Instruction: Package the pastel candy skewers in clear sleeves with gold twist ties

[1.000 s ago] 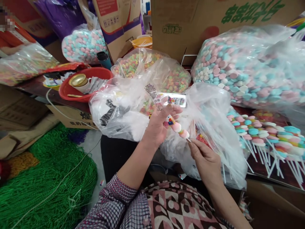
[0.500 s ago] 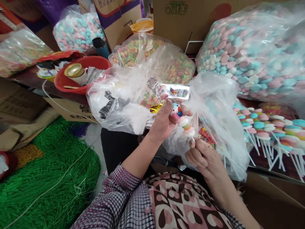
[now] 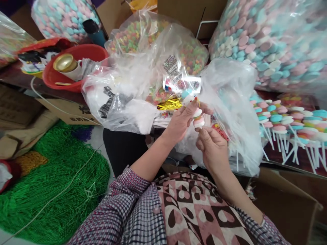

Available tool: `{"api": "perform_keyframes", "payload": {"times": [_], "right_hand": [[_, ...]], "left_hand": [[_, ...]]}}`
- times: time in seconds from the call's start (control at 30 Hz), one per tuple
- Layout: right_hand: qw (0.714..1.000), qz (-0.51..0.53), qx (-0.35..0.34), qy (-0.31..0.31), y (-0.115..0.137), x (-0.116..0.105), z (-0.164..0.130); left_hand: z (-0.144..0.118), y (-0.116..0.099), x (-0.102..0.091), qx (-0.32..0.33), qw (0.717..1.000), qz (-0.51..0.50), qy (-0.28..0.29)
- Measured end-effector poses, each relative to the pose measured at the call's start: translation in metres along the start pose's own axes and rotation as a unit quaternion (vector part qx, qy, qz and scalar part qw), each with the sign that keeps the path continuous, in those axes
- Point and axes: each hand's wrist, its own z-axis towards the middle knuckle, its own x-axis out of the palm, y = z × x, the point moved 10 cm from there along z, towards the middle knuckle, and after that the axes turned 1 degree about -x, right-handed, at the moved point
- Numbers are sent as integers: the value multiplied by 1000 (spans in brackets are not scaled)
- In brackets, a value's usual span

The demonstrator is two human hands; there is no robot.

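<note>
A candy skewer (image 3: 198, 121) of stacked pastel marshmallow pieces is held tilted in front of me. My left hand (image 3: 180, 120) is closed around its upper part, and the fingers partly cover the blue and white top piece. Just below the lowest white piece, my right hand (image 3: 213, 143) pinches the stick, which is mostly hidden by the fingers. Gold twist ties (image 3: 170, 104) lie in a bundle just beyond my left hand. Behind them are a shiny printed packet (image 3: 182, 84) and a clear bag of fruit-coloured gummy candy (image 3: 192, 56).
Several finished candy skewers (image 3: 288, 117) lie at the right with sticks hanging over the edge. A big bag of pastel marshmallows (image 3: 276, 44) stands behind. At left are a red basin (image 3: 48, 76), a dark bottle (image 3: 93, 30) and green cord (image 3: 63, 183) on the floor.
The view has tilted downward. Both hands have moved closer together; the right fingers are now right under the lowest marshmallow, and the left fingers cover more of the top piece.
</note>
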Motion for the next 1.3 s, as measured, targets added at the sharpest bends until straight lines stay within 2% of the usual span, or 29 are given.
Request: {"api": "perform_keyframes", "payload": {"times": [0.1, 0.17, 0.3, 0.43, 0.53, 0.67, 0.73, 0.9, 1.03, 1.13, 1.3], "right_hand": [[989, 139, 37, 26, -3, 9, 0], [982, 176, 52, 50, -4, 13, -2], [980, 177, 57, 66, -6, 10, -5], [992, 105, 47, 49, -9, -4, -5], [999, 34, -1, 12, -3, -19, -2], [997, -5, -55, -48, 4, -35, 0], [998, -1, -43, -53, 0, -35, 0], [1000, 0, 23, -12, -18, -26, -2], [999, 8, 33, 6, -19, -20, -2], [1000, 1, -7, -3, -12, -20, -2], [983, -131, -112, -67, 2, -30, -7]], "left_hand": [[-3, -8, 6, -7, 998, 28, 54], [-4, -19, 5, -7, 997, 31, 71], [-2, -49, 2, 8, 997, 12, 76], [2, -68, 4, 19, 997, 18, 73], [7, -63, -6, 8, 999, 24, 26], [11, -48, -16, 12, 999, -49, -11], [11, -41, -18, 11, 997, -81, -13], [10, -36, -25, 5, 996, -91, -20], [9, -32, -27, -11, 996, -80, -28], [9, -30, -26, -4, 995, -93, -31], [9, -19, -27, 15, 989, -135, -57]]}}
